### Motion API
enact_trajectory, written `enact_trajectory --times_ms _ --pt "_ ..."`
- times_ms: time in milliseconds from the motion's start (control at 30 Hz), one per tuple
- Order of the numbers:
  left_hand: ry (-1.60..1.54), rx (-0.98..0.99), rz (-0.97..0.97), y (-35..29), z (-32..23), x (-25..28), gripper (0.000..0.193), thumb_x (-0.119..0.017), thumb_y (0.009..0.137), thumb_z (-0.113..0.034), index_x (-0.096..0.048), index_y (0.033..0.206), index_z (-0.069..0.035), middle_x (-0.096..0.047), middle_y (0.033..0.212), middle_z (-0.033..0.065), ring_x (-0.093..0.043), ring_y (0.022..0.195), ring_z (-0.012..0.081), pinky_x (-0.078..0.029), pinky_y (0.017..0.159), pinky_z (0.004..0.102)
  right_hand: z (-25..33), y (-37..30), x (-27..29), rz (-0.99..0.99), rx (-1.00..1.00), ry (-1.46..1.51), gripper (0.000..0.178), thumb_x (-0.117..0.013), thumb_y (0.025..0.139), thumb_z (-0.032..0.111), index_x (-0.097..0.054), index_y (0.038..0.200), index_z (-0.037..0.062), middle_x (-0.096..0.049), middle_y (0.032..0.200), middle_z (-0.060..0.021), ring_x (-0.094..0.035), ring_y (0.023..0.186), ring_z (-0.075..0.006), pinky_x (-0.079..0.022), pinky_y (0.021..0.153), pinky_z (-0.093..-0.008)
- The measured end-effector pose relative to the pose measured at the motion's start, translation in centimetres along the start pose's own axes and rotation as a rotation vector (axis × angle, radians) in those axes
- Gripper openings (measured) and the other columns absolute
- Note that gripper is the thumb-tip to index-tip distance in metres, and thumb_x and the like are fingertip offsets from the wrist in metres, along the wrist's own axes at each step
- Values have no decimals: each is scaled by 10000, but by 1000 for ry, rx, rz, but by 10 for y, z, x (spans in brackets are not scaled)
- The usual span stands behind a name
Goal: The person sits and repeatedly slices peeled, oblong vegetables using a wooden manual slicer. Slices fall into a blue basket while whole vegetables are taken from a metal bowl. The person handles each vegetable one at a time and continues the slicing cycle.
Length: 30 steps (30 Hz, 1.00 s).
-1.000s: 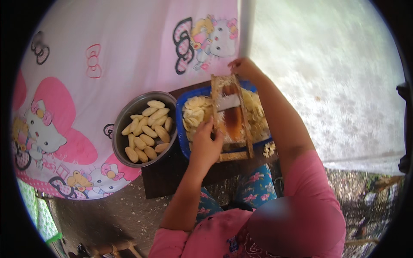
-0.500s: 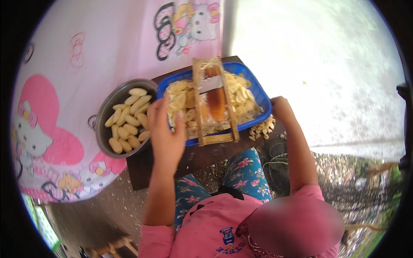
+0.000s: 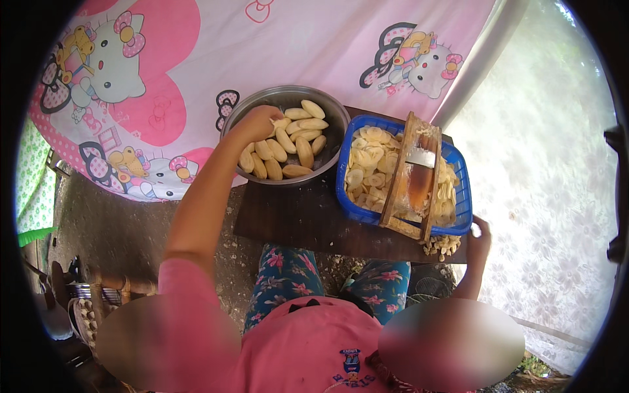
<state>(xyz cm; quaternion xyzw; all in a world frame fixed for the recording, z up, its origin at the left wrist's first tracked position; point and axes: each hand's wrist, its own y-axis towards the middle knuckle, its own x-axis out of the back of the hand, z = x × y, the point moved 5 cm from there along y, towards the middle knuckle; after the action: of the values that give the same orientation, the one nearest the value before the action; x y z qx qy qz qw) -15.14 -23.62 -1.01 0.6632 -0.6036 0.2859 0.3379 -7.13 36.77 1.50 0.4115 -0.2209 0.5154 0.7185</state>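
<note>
My left hand [image 3: 259, 122] reaches into a round metal bowl [image 3: 336, 108], fingers closed around a peeled banana that it partly hides. Several peeled bananas [image 3: 286, 141] lie in the bowl. To its right stands a blue plastic basket [image 3: 464, 167] holding thin pale banana slices [image 3: 370, 160]. A wooden slicer [image 3: 395, 187] with a metal blade [image 3: 420, 156] lies across the basket, tilted. My right hand [image 3: 480, 241] is at the basket's near right corner, fingers loosely curled with a gap between them and the thumb; nothing shows in it.
Bowl and basket stand on a dark wooden table [image 3: 295, 219]. Small pale pieces [image 3: 443, 245] lie by the basket's near right corner. A pink patterned cloth [image 3: 196, 39] hangs behind, and a whitish floral sheet [image 3: 544, 196] is at the right. My knees [image 3: 291, 272] are under the table's near edge.
My left hand has moved from the basket's left side into the bowl and closed on a banana. My right hand stays by the basket's right end. The view has shifted left.
</note>
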Motion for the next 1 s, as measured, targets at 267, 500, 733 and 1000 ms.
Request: enact_trajectory --times_ms 267,500,733,1000 --pt "559 -18 374 19 -7 -52 402 -765 729 -216 -669 1109 -127 -580 1231 116 -455 1244 327 -425 1010 443 -2 -3 26 -125 -80 118 317 -643 853 41 -695 1164 69 -648 1221 -135 -582 1187 -265 -435 1020 -363" --pt "399 58 428 13 17 -26 373 -618 919 -382 -686 1116 -72 -676 1096 111 -614 992 280 -495 867 414 78 -6 41 -314 -1 403 286 -607 941 69 -652 1223 64 -633 1248 -89 -594 1147 -176 -465 975 -337" --pt "-893 143 307 -21 -34 -14 415 -490 1022 -323 -571 1290 -17 -631 1152 66 -606 1033 149 -501 905 338 199 -14 -17 92 219 731 335 -596 950 99 -596 1271 4 -652 1205 -99 -591 1136 -165 -434 999 -310" --pt "-725 -223 246 -54 -194 -44 396 -557 1001 -306 -563 1279 -24 -619 1151 69 -584 1045 154 -480 889 308 271 -10 -96 499 85 1042 678 -644 925 83 -294 1506 93 -568 1224 -132 -607 1066 -200 -556 873 -332"
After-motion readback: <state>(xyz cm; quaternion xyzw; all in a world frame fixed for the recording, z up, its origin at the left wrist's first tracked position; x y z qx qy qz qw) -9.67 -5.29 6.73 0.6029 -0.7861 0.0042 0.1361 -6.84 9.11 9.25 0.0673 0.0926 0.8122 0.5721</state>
